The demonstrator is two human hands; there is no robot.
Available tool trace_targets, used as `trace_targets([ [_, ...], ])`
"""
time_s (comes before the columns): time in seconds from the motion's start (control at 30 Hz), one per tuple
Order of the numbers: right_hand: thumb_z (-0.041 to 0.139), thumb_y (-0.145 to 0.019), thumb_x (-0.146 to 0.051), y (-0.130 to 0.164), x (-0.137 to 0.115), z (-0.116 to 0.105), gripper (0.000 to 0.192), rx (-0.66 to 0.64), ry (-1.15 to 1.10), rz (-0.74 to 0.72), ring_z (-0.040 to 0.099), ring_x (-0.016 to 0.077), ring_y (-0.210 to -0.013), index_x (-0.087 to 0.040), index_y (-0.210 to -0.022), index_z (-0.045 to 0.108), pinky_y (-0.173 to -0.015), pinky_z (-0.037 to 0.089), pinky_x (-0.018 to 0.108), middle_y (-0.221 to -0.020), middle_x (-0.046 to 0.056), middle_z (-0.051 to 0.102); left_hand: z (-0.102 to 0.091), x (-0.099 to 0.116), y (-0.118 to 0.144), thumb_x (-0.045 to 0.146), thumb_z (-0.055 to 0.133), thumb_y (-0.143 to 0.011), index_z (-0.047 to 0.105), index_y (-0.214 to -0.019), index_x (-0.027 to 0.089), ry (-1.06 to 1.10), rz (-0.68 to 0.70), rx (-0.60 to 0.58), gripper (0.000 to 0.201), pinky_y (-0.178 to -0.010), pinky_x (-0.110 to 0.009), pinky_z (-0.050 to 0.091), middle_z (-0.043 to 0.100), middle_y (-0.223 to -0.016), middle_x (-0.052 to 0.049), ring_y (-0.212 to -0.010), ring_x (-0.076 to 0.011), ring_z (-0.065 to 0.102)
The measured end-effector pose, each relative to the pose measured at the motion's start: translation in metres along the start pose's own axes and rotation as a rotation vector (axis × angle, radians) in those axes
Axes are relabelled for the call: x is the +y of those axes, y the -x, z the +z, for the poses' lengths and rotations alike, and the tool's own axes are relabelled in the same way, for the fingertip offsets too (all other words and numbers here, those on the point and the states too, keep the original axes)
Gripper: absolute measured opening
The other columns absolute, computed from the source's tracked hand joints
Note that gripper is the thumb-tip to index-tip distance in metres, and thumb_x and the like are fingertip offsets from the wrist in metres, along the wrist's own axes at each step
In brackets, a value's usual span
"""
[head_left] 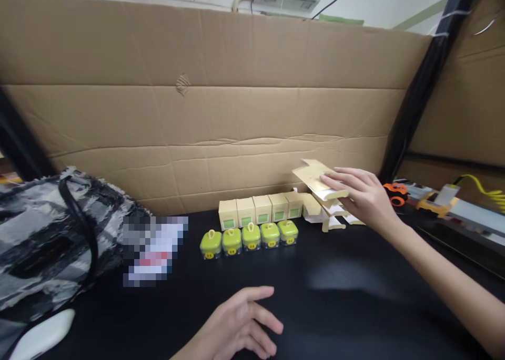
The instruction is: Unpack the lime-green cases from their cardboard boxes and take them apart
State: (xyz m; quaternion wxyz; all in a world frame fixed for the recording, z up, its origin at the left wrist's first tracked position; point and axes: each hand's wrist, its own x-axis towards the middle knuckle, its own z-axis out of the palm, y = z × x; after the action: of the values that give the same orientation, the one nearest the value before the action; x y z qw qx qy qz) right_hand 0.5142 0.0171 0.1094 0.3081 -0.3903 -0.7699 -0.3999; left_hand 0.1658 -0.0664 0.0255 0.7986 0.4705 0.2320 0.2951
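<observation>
I can't read the pixelated patch (pixel 153 249) beside the bag (pixel 47 244), itself cut off at the left edge. My right hand (pixel 361 194) hides part of the flat cartons (pixel 331 215).

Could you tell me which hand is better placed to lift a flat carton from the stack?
The right hand: it already grips the top flat carton. The left hand lies open near the table's front edge.

The scene is evenly and softly lit, with a bright strip along the top edge of the frame. A pale sheen lies on the black table (pixel 355 297) at centre right. The cardboard wall (pixel 221 86) bows from wide-lens distortion. The left hand (pixel 240 326) is slightly soft at the bottom; a pixelated patch (pixel 153 249) sits left of centre.
</observation>
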Motion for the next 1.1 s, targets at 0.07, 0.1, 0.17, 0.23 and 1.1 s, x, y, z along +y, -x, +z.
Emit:
trace_targets([
  [0.07, 0.043, -0.092, -0.015, 0.003, 0.012, 0.013, 0.037, -0.126, 0.002, -0.027, 0.054, 0.0262, -0.116, -0.025, -0.126, 0.055, -0.097, 0.04, 0.046, -0.118, 0.007, 0.065, -0.005, -0.006, -0.002, 0.058, 0.07, -0.069, 0.063, -0.115, 0.021, -0.066, 0.017, -0.07, 0.059, -0.071, -0.028, 0.045, 0.072, -0.095, -0.008, -0.077, -0.0179, 0.068],
  [0.1, 0.042, -0.091, -0.013, 0.004, 0.014, 0.019, 0.038, -0.178, -0.005, -0.043, 0.054, 0.0257, -0.116, -0.025, -0.124, 0.057, -0.098, 0.039, 0.046, -0.117, 0.006, 0.066, -0.007, -0.01, -0.003, 0.058, 0.07, -0.067, 0.063, -0.115, 0.022, -0.094, 0.026, -0.109, 0.06, -0.072, -0.028, 0.044, 0.072, -0.095, -0.009, -0.077, -0.0176, 0.068],
  [0.17, 0.042, -0.087, -0.009, 0.005, 0.016, 0.027, 0.041, -0.281, -0.016, -0.072, 0.053, 0.0253, -0.117, -0.026, -0.122, 0.059, -0.101, 0.037, 0.046, -0.116, 0.005, 0.066, -0.011, -0.015, -0.004, 0.057, 0.07, -0.067, 0.063, -0.115, 0.024, -0.125, 0.052, -0.182, 0.058, -0.073, -0.027, 0.043, 0.072, -0.095, -0.009, -0.078, -0.0168, 0.067],
  [0.23, 0.043, -0.083, -0.007, 0.004, 0.015, 0.03, 0.044, -0.364, -0.028, -0.092, 0.053, 0.0265, -0.117, -0.025, -0.12, 0.061, -0.102, 0.036, 0.048, -0.115, 0.007, 0.067, -0.012, -0.018, -0.004, 0.058, 0.069, -0.069, 0.063, -0.114, 0.025, -0.124, 0.08, -0.224, 0.056, -0.072, -0.026, 0.043, 0.072, -0.096, -0.008, -0.079, -0.0157, 0.066],
  [1.1, 0.057, -0.09, -0.036, -0.081, -0.001, 0.083, 0.034, -0.816, -0.321, 0.023, 0.055, 0.0248, -0.108, -0.017, -0.118, 0.055, -0.094, 0.041, 0.05, -0.12, 0.009, 0.057, 0.012, 0.009, 0.008, 0.045, 0.069, -0.076, 0.065, -0.107, 0.016, -0.216, -0.019, -0.055, 0.042, -0.078, -0.031, 0.045, 0.072, -0.091, -0.01, -0.077, -0.0167, 0.065],
])
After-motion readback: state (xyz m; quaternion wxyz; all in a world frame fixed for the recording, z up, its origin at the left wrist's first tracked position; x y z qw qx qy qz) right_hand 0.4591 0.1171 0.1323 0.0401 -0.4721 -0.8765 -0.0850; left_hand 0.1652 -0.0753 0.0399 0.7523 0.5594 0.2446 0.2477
